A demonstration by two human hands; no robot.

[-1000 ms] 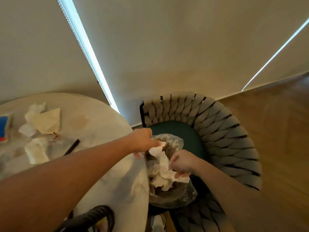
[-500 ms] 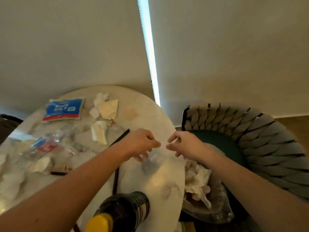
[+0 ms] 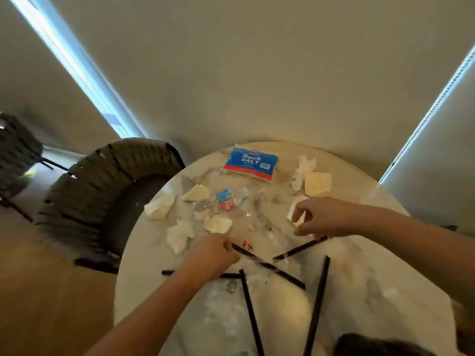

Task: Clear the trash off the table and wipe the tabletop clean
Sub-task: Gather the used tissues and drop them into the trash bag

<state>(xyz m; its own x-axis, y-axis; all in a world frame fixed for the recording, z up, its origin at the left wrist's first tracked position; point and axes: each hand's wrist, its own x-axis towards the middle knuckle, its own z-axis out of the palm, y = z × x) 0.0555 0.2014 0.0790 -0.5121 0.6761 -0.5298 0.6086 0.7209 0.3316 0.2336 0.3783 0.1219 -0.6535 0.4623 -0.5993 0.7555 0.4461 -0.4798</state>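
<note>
Both hands have come back from the bag of tissues on the chair to the round table (image 3: 144,263), so another load of trash is about to go. Left of the Rock Salt packet (image 3: 250,163), a woven chair (image 3: 102,191). Below the packet lie a crushed bottle (image 3: 221,200) and crumpled tissues (image 3: 180,233). The left hand (image 3: 213,255) curls onto a black straw (image 3: 270,267). The right hand (image 3: 321,217) hovers, fingers half-curled, holding nothing certain.

Dim and warm-toned throughout, lit only by cold daylight slits beside the roller blinds (image 3: 231,68). Soft glare low on the marble bench (image 3: 365,273). Slightly blurred overall, smeared most leftward; bowed by wide-angle distortion at the edges.
</note>
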